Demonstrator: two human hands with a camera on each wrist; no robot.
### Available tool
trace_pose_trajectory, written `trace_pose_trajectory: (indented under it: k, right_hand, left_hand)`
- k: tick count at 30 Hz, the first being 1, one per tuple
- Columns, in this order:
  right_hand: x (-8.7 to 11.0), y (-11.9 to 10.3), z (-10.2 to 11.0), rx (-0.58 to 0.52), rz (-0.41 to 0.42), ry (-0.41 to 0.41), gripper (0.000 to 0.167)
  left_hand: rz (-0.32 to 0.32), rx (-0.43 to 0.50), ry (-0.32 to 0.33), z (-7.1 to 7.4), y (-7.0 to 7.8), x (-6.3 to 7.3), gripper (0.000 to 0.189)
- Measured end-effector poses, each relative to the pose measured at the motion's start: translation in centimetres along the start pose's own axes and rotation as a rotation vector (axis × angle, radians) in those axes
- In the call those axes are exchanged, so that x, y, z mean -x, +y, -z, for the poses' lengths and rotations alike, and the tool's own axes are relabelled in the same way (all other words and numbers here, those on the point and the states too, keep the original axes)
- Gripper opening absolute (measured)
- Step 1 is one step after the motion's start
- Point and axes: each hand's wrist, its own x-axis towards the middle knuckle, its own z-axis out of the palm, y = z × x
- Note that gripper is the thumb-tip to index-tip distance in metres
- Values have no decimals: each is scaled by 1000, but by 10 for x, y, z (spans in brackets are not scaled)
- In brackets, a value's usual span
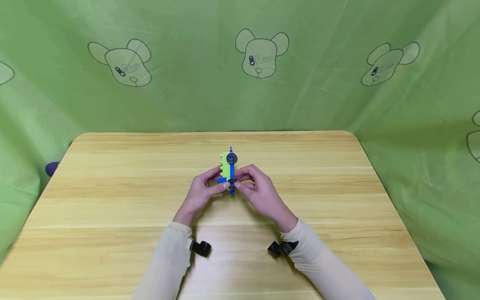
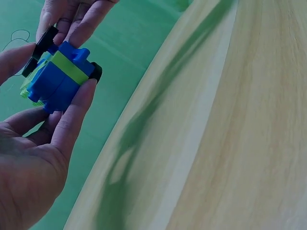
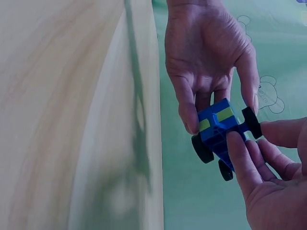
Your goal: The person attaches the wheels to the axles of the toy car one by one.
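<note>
Both hands hold a small toy car built of blue and lime-green blocks with black wheels, above the table. It is on its side in the head view, studs toward the left hand. My left hand grips the block body between thumb and fingers. From the other side, my right hand has its thumb at the near wheel and its fingers against the blue underside. That wheel stands out a little from the body in the right wrist view. Two other black wheels show there as well.
The wooden table spreads around the hands. A green cloth with printed bear heads hangs behind it and at both sides. Each sleeve carries a black wrist camera. Something purple peeks out past the left table edge.
</note>
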Motion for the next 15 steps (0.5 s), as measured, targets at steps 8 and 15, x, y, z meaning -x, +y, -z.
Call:
trace_pose_trajectory:
  k: [8,15]
  right_hand:
    - [0,5,1,11,1,0,25]
    - [-1,6,2,19,-81,-51,22]
  left_hand:
    - [2,40,-16,1,2,0,67]
    - [-17,26,-10,1,4,0,67]
